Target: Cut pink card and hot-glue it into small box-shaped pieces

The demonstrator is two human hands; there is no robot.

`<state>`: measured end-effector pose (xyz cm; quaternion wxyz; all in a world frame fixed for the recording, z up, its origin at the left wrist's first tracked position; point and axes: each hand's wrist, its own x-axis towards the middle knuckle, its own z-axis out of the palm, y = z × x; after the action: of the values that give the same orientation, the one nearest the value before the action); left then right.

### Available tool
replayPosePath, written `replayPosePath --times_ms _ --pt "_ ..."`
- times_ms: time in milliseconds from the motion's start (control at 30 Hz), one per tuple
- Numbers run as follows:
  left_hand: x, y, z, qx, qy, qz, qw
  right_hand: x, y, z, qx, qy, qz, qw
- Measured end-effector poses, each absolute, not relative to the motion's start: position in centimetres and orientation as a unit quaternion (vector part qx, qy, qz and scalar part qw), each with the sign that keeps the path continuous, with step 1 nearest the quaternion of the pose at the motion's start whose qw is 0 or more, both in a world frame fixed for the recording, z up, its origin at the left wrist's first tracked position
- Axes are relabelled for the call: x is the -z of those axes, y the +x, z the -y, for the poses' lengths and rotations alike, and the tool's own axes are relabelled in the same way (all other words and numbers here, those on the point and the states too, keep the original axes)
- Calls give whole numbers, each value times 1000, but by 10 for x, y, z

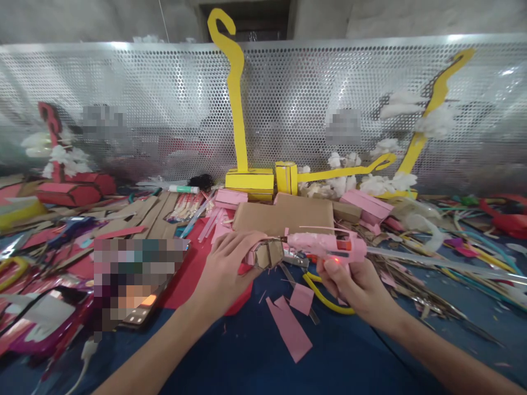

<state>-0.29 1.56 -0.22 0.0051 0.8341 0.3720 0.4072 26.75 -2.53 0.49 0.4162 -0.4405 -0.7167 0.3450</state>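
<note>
My right hand is closed round the grip of a pink glue gun, with a finger on its orange trigger. The gun's nozzle points left and meets a small brown cardboard piece. My left hand pinches that cardboard piece from the left, fingers curled over it. Both hands hover above a blue table surface. Pink paper strips lie just below the hands.
A yellow-handled tool lies under the right hand. A flat brown cardboard box, yellow cardboard hook shapes, white cotton tufts and red boxes stand before a perforated metal screen. A phone lies left among scraps.
</note>
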Motion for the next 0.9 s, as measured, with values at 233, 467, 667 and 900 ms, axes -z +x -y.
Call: replayPosePath --times_ms 233,467,667,900 --pt "4 -2 -16 -410 835 -366 -20 -10 263 29 -378 -428 709 414" --pt "5 -3 -17 -409 836 -365 -21 0 268 26 -378 -433 713 402" --pt "4 -3 -17 -411 836 -362 -17 3 271 24 -350 -450 717 401" --pt "2 -3 -16 -412 836 -362 -20 -2 270 25 -319 -467 725 393"
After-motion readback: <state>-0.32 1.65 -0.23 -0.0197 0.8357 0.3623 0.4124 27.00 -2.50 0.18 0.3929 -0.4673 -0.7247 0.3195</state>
